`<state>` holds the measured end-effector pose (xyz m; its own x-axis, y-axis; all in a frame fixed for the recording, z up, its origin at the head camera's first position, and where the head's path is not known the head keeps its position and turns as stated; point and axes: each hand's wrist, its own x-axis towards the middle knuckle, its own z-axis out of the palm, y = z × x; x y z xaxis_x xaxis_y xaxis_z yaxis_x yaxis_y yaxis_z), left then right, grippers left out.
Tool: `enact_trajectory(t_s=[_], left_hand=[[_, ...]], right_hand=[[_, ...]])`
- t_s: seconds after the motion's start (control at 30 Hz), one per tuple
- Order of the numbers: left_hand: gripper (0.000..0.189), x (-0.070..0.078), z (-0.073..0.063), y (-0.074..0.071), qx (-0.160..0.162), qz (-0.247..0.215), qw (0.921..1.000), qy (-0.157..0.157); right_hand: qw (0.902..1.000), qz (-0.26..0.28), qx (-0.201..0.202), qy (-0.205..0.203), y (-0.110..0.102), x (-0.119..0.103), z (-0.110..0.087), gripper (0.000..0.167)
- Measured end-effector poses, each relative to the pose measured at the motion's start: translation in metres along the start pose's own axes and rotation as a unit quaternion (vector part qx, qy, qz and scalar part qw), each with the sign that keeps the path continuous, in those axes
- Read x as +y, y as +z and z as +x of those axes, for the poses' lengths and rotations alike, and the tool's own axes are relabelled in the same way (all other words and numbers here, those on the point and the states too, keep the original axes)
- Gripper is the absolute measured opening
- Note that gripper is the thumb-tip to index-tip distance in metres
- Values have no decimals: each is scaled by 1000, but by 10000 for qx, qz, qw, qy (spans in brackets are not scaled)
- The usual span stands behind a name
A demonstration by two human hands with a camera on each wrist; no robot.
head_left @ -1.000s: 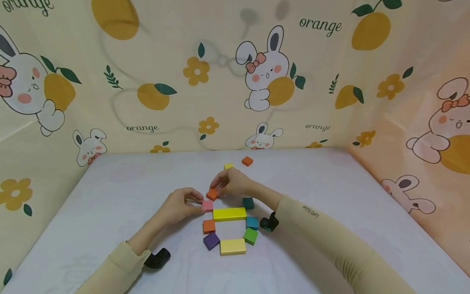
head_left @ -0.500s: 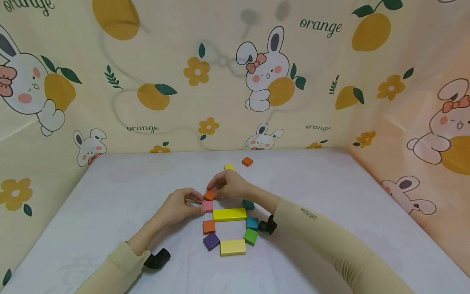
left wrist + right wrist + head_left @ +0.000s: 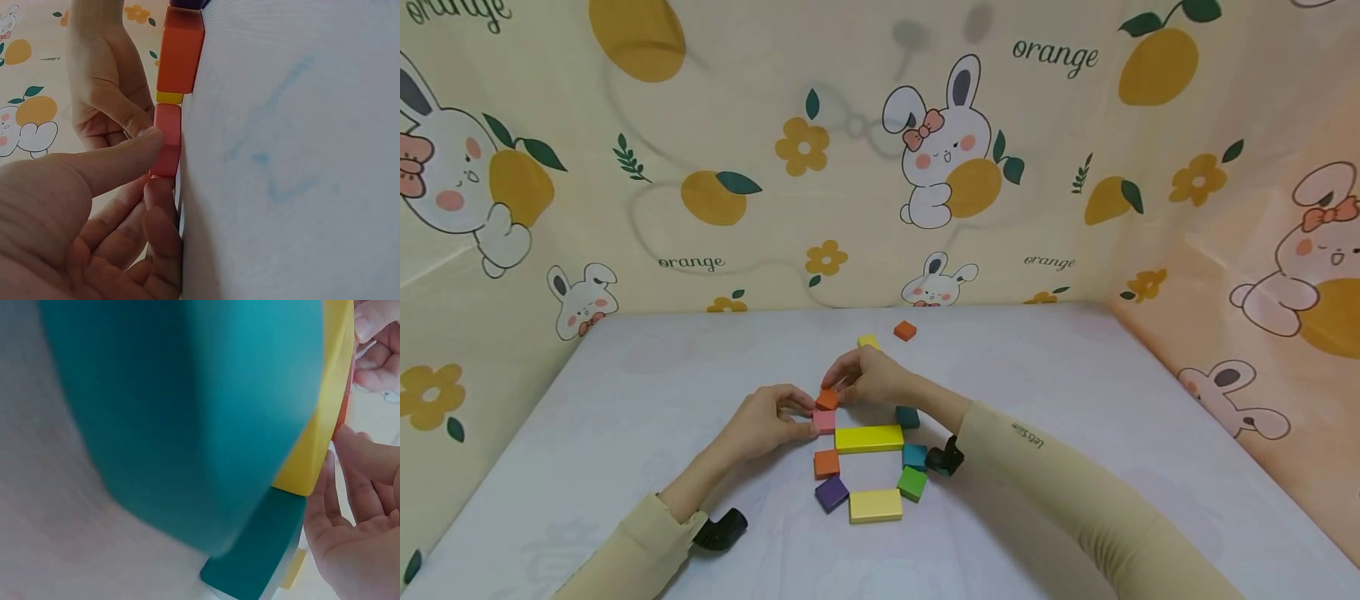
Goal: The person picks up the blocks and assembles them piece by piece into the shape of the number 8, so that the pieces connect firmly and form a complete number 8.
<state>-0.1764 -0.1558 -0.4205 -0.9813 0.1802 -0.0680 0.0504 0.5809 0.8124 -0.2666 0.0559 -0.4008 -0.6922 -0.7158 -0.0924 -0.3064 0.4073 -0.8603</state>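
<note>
My left hand point(image 3: 769, 423) holds a pink block point(image 3: 823, 422) between thumb and fingers; the left wrist view shows the thumb on the pink block point(image 3: 167, 139). Just behind it, an orange block point(image 3: 827, 400) is pinched by my right hand point(image 3: 874, 375), right up against the pink one. To the right of the pink block lies a long yellow block point(image 3: 868, 439), with a dark teal block point(image 3: 907, 417) at its far right corner. In the right wrist view, a large blue-teal block point(image 3: 187, 412) hides much of the layout.
Nearer me, another orange block point(image 3: 826, 464), a purple block point(image 3: 831, 493), a pale yellow block point(image 3: 876, 506), a green block point(image 3: 912, 483) and a blue block point(image 3: 914, 456) form a ring. Farther back lie a yellow block point(image 3: 868, 341) and an orange block point(image 3: 905, 331).
My right hand has moved slightly left with the orange block, bringing it in behind the pink block. The left hand has stayed in place on the pink block.
</note>
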Motion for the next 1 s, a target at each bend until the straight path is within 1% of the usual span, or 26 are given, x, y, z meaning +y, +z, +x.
enact_trajectory(t_s=[0.13,0.43,1.0], left_hand=[[30,-1,0,0,-14,-50,10000,33],[31,0,0,-1,-16,-9,10000,31],[31,1,0,0,13,52,10000,-61]], right_hand=[[10000,-47,-28,-18,-1,1,1,24],[9996,-164,-143,-184,-2,3,2,24],[9995,-175,-180,-195,-4,3,3,23]])
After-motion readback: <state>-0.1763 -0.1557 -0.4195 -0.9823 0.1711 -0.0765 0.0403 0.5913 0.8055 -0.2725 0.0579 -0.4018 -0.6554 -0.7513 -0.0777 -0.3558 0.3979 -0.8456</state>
